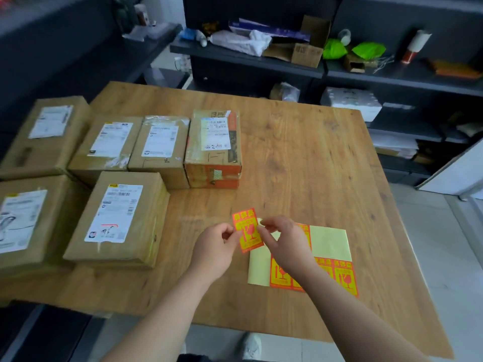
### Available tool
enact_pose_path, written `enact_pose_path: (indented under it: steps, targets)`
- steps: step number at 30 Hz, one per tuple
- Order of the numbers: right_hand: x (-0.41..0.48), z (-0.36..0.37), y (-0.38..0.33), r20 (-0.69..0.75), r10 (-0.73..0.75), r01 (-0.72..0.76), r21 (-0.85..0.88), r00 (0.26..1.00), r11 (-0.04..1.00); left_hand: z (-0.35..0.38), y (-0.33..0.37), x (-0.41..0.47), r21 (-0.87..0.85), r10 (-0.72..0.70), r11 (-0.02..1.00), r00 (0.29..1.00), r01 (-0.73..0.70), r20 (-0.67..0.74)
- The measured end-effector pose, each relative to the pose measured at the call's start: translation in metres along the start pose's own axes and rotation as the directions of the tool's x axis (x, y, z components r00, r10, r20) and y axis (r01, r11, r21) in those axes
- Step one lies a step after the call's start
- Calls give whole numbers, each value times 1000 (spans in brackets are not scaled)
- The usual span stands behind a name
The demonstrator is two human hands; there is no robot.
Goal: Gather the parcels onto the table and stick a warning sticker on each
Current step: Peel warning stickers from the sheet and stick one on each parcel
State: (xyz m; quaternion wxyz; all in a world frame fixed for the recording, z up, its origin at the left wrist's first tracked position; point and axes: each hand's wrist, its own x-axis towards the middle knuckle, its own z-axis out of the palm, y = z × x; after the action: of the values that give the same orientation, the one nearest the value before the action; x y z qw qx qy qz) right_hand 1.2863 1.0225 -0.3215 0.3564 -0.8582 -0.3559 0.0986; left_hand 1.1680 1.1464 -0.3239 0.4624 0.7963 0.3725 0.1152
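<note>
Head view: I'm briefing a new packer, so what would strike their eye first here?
The bright orange warning sticker, pinched by the left hand and right hand above the table. Next, the yellow sticker sheet lying beneath the right hand, then six brown parcels clustered at the table's left.

Wooden desk in my view now. Six cardboard parcels crowd its nine o'clock side, each label-up. Four sit side by side in a back row, with the orange-taped parcel at the three o'clock end, and two more lie in front. At five o'clock a pale yellow sticker sheet lies flat, with orange warning stickers along its near strip.
</note>
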Motion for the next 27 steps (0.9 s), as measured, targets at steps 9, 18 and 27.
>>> enact_pose_path:
  steps: [9, 18, 27]
  targets:
    - [-2, 55, -88, 40, 88, -95, 205, 995, 974, -100, -33, -13, 27, 21, 999, 999, -22, 26]
    - [-20, 112, -159, 96, 252, -270, 323, 963, 907, -178, -79, -19, -29, -20, 999, 1000, 19, -12]
    - [-14, 147, -204, 193, 377, -422, 327, 906, 846, -220, -116, 3, 18, -41, 999, 998, 40, 53]
